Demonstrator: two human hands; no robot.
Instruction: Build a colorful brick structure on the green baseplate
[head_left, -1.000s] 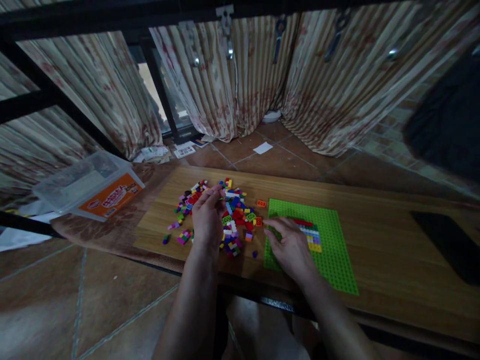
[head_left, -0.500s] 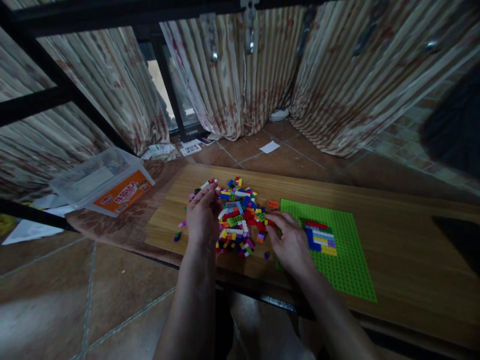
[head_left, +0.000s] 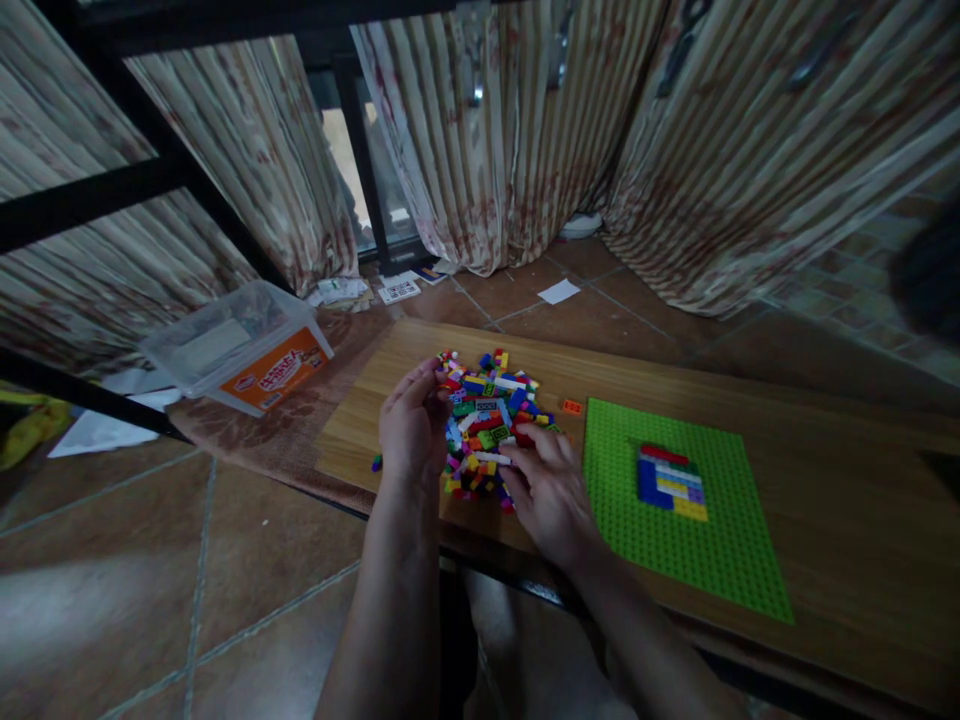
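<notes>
A heap of mixed toy building bricks lies on the wooden table top. My left hand is at the heap's left side, fingers curled inward; anything inside them is hidden. Over the heap's right side is my right hand, fingers apart, their tips among the bricks beside a white brick. To its right lies a green baseplate bearing a small flat block of joined bricks in blue, yellow, white and red. A single orange brick sits between heap and baseplate.
A clear plastic tub with an orange label stands on a brown cloth at the left. One dark brick lies near the table's front edge. Striped curtains hang behind, and papers lie on the tiled floor.
The head view has turned slightly, shifting the scene rightward. My right hand has moved left, off the baseplate's edge and further over the heap. My left hand stays curled by the heap.
</notes>
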